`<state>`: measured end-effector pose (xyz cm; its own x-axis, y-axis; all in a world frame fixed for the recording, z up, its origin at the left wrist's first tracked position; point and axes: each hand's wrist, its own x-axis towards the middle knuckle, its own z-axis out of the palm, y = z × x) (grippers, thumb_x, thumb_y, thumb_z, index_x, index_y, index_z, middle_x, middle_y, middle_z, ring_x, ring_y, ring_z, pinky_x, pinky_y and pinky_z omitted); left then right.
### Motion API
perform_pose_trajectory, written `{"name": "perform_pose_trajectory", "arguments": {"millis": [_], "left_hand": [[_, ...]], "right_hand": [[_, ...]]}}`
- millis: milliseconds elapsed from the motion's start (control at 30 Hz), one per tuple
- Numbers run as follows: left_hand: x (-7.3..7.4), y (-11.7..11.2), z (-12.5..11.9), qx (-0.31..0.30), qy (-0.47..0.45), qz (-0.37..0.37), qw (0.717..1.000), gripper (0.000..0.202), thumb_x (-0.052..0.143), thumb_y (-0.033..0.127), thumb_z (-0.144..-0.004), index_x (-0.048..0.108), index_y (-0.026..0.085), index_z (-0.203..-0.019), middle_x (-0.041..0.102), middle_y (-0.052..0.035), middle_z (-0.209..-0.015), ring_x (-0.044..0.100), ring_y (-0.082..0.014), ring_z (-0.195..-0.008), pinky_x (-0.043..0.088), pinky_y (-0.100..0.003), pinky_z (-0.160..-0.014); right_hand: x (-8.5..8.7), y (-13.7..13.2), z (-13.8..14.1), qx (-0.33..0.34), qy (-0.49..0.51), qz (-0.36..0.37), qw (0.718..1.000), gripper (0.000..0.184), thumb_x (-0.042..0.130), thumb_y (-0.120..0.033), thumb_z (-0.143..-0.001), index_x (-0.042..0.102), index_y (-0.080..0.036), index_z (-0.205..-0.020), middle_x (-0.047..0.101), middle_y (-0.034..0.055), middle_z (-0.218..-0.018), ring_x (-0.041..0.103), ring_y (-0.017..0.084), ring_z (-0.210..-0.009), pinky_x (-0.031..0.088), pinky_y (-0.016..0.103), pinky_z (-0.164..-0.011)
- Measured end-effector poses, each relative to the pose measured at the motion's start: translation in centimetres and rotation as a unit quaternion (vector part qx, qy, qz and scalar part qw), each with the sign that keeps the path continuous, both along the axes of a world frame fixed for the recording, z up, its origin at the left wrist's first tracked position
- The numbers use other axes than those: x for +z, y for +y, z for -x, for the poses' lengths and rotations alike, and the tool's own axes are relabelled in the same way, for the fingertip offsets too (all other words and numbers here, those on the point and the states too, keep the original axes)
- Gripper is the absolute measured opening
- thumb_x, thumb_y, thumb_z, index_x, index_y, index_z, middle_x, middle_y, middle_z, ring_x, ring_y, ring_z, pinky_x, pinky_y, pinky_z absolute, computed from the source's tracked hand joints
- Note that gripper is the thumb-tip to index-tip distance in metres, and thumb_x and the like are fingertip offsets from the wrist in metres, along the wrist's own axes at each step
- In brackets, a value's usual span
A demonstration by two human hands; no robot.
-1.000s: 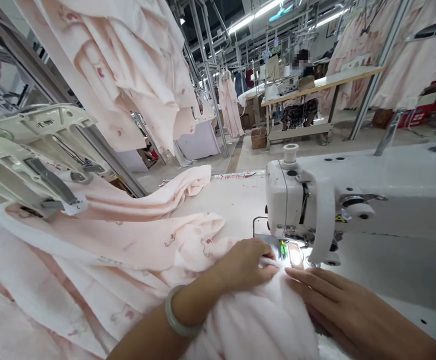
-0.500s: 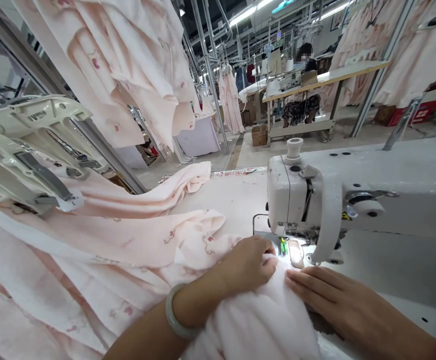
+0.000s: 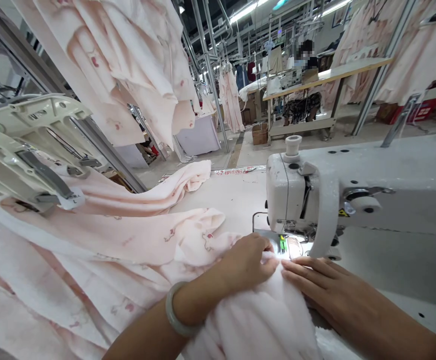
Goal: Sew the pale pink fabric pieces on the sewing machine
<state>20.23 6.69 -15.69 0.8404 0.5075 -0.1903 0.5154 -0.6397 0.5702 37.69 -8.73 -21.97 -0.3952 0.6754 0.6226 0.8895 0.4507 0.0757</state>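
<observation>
Pale pink fleece fabric [image 3: 266, 315] runs up to the needle area of a white sewing machine [image 3: 293, 195]. My left hand [image 3: 253, 260], with a bangle on its wrist, pinches a folded edge of this fabric just left of the lit presser foot [image 3: 283, 245], which has a green part. My right hand [image 3: 326, 285] lies flat, fingers stretched out, its fingertips on the fabric just in front of the foot. The fingertips of both hands almost meet there. The needle itself cannot be made out.
More printed pink fabric [image 3: 135, 240] spreads over the left of the white table [image 3: 236, 195], caught in cream clamps [image 3: 26, 150]. Pink garments [image 3: 128, 60] hang above at the left. Metal poles and a person [image 3: 305, 60] at another table stand behind.
My right hand has slid slightly up and left, closer to the presser foot and my left hand. My left hand keeps its pinch in nearly the same place.
</observation>
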Motion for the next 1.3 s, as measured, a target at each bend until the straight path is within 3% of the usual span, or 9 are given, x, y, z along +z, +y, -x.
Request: {"name": "perform_pose_trajectory", "arguments": {"millis": [100, 267, 367, 467, 600, 733, 1000, 1100, 1300], "left_hand": [[0.6, -0.4, -0.4, 0.020, 0.039, -0.025, 0.999, 0.022, 0.068, 0.037, -0.093, 0.070, 0.019, -0.105, 0.075, -0.0127, -0.120, 0.070, -0.0305, -0.116, 0.055, -0.039, -0.102], [2.3, -1.0, -1.5, -0.021, 0.148, -0.086, 0.985, 0.015, 0.060, 0.032, -0.093, 0.069, 0.020, -0.091, 0.078, -0.0129, -0.118, 0.071, -0.0345, -0.116, 0.053, -0.046, -0.104], [2.6, -1.3, -1.9, -0.020, 0.171, -0.112, 0.979, 0.018, 0.054, 0.030, -0.093, 0.069, 0.020, -0.090, 0.080, -0.0111, -0.107, 0.074, -0.0324, -0.106, 0.050, -0.048, -0.106], [2.3, -1.3, -1.7, -0.009, 0.170, -0.117, 0.978, 0.025, 0.053, 0.036, -0.096, 0.071, 0.021, -0.104, 0.081, -0.0098, -0.106, 0.075, -0.0317, -0.103, 0.048, -0.050, -0.109], [1.3, -1.4, -0.9, 0.028, 0.135, -0.100, 0.985, 0.036, 0.053, 0.052, -0.100, 0.070, 0.021, -0.107, 0.080, -0.0101, -0.116, 0.071, -0.0337, -0.118, 0.044, -0.053, -0.115], [0.0, -1.7, -0.3, 0.064, 0.085, -0.096, 0.990, 0.024, 0.057, 0.043, -0.099, 0.067, 0.022, -0.098, 0.075, -0.0077, -0.122, 0.063, -0.0308, -0.126, 0.041, -0.053, -0.118], [-1.5, -1.1, -0.9, 0.061, -0.002, -0.059, 0.996, 0.009, 0.063, 0.029, -0.094, 0.060, 0.021, -0.098, 0.063, -0.0082, -0.129, 0.053, -0.0281, -0.132, 0.037, -0.054, -0.121], [-1.9, -0.3, -1.7, 0.046, -0.018, -0.057, 0.997, 0.006, 0.063, 0.027, -0.093, 0.061, 0.021, -0.095, 0.062, -0.0073, -0.128, 0.053, -0.0276, -0.131, 0.034, -0.057, -0.123], [-2.1, 0.8, -3.1, 0.032, -0.002, -0.082, 0.996, 0.004, 0.064, 0.024, -0.092, 0.064, 0.020, -0.090, 0.061, -0.0088, -0.124, 0.052, -0.0291, -0.131, 0.035, -0.058, -0.124]], "right_hand": [[0.0, 0.1, 0.0, -0.005, 0.005, 0.006, 1.000, 0.042, 0.039, -0.031, -0.118, 0.065, -0.010, -0.144, 0.080, 0.0125, -0.124, 0.076, 0.023, -0.110, 0.060, 0.039, -0.090], [-0.2, 0.2, -0.1, 0.005, 0.016, 0.015, 1.000, 0.037, 0.042, -0.024, -0.115, 0.063, -0.013, -0.144, 0.080, 0.0109, -0.124, 0.076, 0.023, -0.109, 0.059, 0.040, -0.090], [-0.3, 0.2, -0.2, 0.014, 0.038, 0.029, 0.999, 0.036, 0.048, -0.022, -0.113, 0.061, -0.015, -0.146, 0.079, 0.0102, -0.124, 0.074, 0.024, -0.109, 0.059, 0.039, -0.090], [-0.3, 0.2, -0.1, 0.018, 0.052, 0.029, 0.998, 0.034, 0.051, -0.028, -0.114, 0.062, -0.017, -0.144, 0.080, 0.0096, -0.122, 0.074, 0.025, -0.109, 0.059, 0.040, -0.090], [0.3, 0.2, 0.2, 0.012, 0.040, 0.015, 0.999, 0.039, 0.034, -0.033, -0.120, 0.064, -0.014, -0.137, 0.079, 0.0117, -0.122, 0.073, 0.023, -0.109, 0.059, 0.039, -0.090], [0.3, 0.2, 0.6, 0.007, 0.029, 0.008, 1.000, 0.047, 0.024, -0.034, -0.121, 0.065, -0.012, -0.132, 0.079, 0.0128, -0.122, 0.072, 0.020, -0.110, 0.057, 0.036, -0.094], [-0.2, 0.1, 0.2, -0.020, -0.009, -0.008, 1.000, 0.045, 0.034, -0.042, -0.121, 0.065, -0.015, -0.140, 0.080, 0.0092, -0.123, 0.071, 0.023, -0.114, 0.049, 0.041, -0.094], [0.5, 0.1, -0.3, -0.034, -0.046, -0.032, 0.998, 0.042, 0.037, -0.038, -0.119, 0.066, -0.016, -0.139, 0.081, 0.0071, -0.119, 0.073, 0.024, -0.112, 0.047, 0.043, -0.092], [1.5, 0.3, -0.6, -0.049, -0.067, -0.052, 0.995, 0.038, 0.038, -0.013, -0.107, 0.069, -0.018, -0.129, 0.082, 0.0101, -0.111, 0.077, 0.024, -0.098, 0.047, 0.043, -0.086]]}}
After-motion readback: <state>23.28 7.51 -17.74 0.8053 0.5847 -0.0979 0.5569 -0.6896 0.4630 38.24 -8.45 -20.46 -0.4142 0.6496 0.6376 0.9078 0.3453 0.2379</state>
